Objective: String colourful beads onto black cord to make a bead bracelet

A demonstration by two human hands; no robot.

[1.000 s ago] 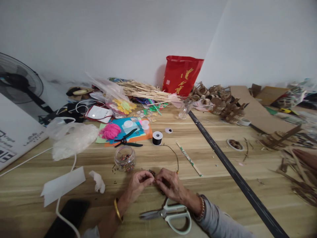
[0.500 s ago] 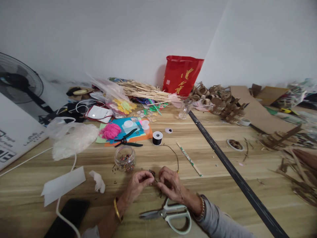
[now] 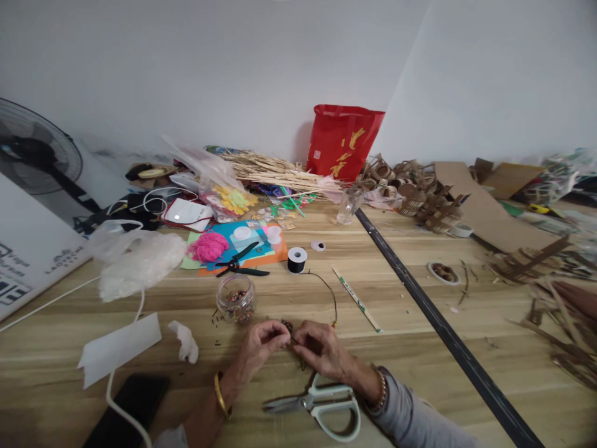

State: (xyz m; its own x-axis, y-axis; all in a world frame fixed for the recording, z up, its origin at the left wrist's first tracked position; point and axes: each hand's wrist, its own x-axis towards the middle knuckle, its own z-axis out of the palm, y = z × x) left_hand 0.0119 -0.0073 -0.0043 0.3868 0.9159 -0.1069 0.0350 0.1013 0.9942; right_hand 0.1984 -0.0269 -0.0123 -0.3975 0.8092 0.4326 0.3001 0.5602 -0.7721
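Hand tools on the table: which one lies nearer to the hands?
The scissors with pale green handles, beside the right hand; the black pliers lie farther off on coloured paper.

Fan (image 3: 37,155) cut by left edge, phone (image 3: 128,407) cut by bottom edge, beads (image 3: 286,325) too small to make out.

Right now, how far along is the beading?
Done: a small cluster of beads looks strung at the fingertips. In hand: left hand and right hand pinch the cord between them. Left: cord uncut from the spool, jar part full, scissors lying untouched.
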